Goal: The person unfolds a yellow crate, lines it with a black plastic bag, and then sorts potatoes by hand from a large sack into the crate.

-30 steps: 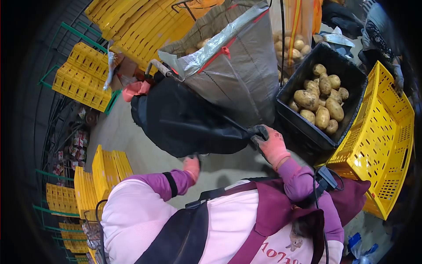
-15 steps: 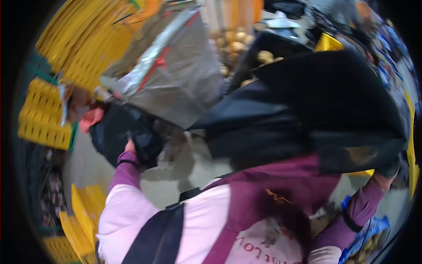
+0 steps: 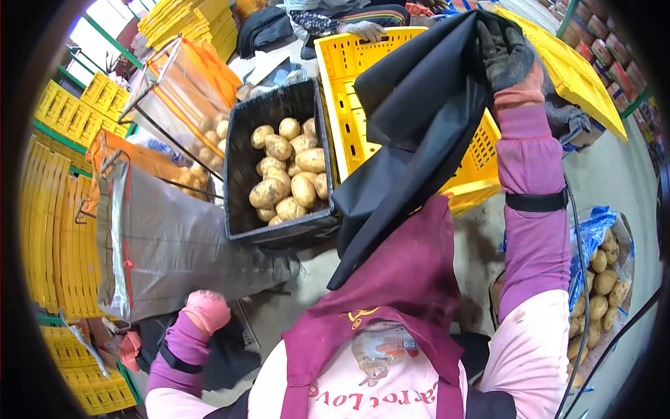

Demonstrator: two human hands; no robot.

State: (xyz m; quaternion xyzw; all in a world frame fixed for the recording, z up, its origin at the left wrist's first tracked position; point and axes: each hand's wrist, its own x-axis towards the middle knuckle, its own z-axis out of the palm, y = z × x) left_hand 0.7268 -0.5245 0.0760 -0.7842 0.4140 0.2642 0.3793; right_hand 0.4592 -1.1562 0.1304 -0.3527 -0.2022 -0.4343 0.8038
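Observation:
My right hand point(image 3: 508, 59), in a dark-palmed glove with a pink cuff, is raised at the upper right and grips the top of a black sheet point(image 3: 419, 91). The sheet hangs in folds across the yellow crate point(image 3: 349, 136) and down over my maroon apron point(image 3: 391, 265). My left hand point(image 3: 208, 309), in a pink glove, is at the lower left beside a grey mesh sack point(image 3: 188, 237) held on a wire frame. Its fingers are turned away, so I cannot see what they do. A black bin of potatoes point(image 3: 234, 167) stands left of the crate.
A coworker's gloved hand point(image 3: 364, 30) is at the crate's far rim. Stacked yellow crates point(image 3: 56, 230) line the left side. A blue bag of potatoes point(image 3: 593, 279) lies at the right. Black fabric point(image 3: 227, 349) lies under my left arm.
My right hand has risen from the lower right to the upper right, drawing the black sheet up into hanging folds. My left hand now shows beside the grey sack. The view has shifted.

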